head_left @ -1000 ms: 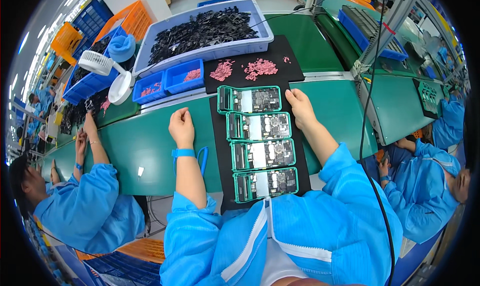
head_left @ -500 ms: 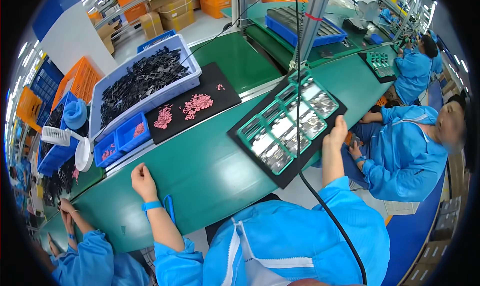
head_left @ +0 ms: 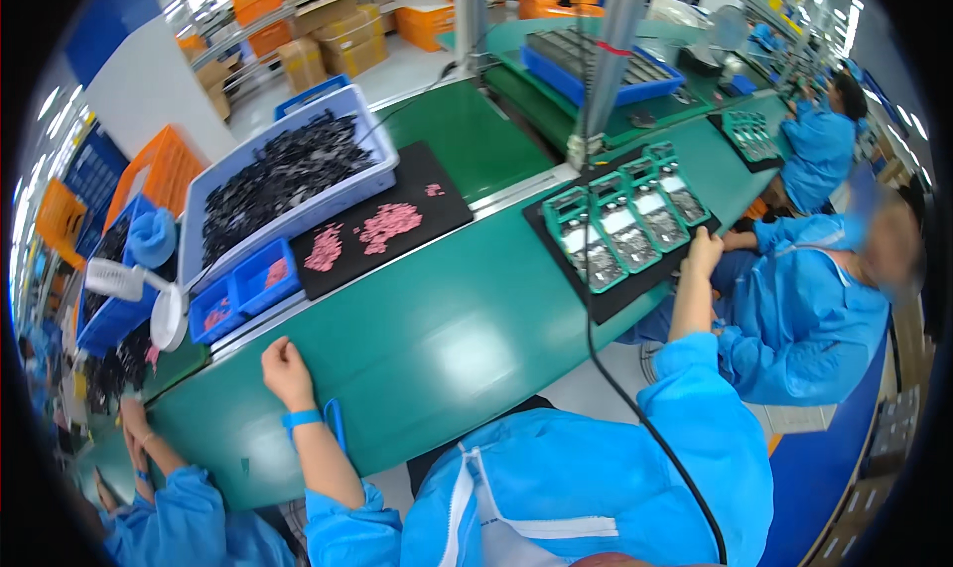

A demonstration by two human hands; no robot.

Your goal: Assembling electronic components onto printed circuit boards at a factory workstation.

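My right hand [head_left: 703, 253] grips the near right corner of a flat black board [head_left: 623, 307], fingers closed on its edge. A row of several green frames [head_left: 635, 219] with shiny metallic parts in them rests on this board, which is at the right on the green work surface. My left hand [head_left: 287, 371] hovers over the surface at centre left, its fingers curled in and nothing seen in them. A blue wristband with a coiled cord is on my left wrist.
Left of centre are a black mat [head_left: 437, 185] with pink piles [head_left: 389, 227], a large tub [head_left: 389, 170] of black parts, and small blue bins [head_left: 266, 291]. A black cable [head_left: 635, 398] hangs before me. A co-worker [head_left: 804, 309] sits at right; another's hands [head_left: 139, 428] are at left.
The black board with the green frames has moved away and to the right along the surface, with my right hand on its edge. My left hand has hardly moved.
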